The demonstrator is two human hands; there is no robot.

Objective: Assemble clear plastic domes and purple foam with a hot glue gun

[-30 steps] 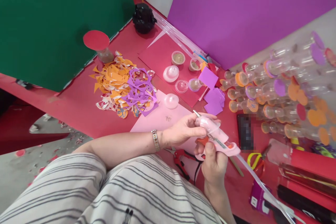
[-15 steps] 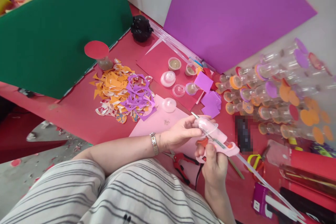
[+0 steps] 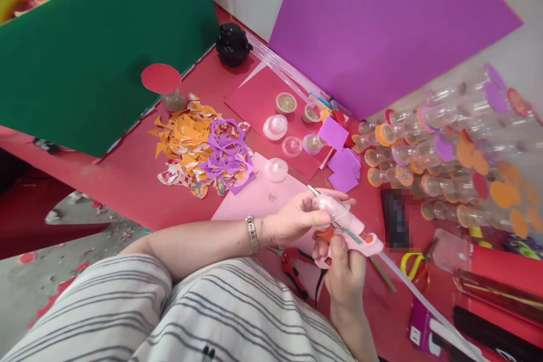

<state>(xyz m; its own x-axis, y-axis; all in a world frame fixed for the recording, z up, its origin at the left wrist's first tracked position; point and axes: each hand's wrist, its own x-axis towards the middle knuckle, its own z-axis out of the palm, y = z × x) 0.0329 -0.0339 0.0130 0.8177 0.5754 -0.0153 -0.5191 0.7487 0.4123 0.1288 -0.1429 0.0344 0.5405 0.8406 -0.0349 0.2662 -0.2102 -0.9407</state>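
Observation:
My right hand (image 3: 348,268) is wrapped round the handle of a pink glue gun (image 3: 365,244). From the back of the gun a long translucent glue stick (image 3: 418,292) runs down to the right. My left hand (image 3: 292,218), with a watch on its wrist, pinches a clear plastic cup (image 3: 328,203) by the front of the gun. The metal tip shows just past the cup; whether the two touch, I cannot tell. Below the gun lie red-handled pliers (image 3: 292,271). A clear plastic dome (image 3: 277,170) rests on the pink sheet (image 3: 237,206).
Orange scraps (image 3: 186,133) and purple scraps (image 3: 227,150) are piled on the left. Purple paper squares (image 3: 343,172) lie ahead. Several clear bottle-like pieces (image 3: 449,150) with coloured discs stand at right, near yellow-handled scissors (image 3: 409,266). A green board (image 3: 106,51) leans behind.
The glue gun and the cup have shifted very slightly within the hands' hold, the cup's rim tilting. The whole view has drifted a little; both grips stay the same.

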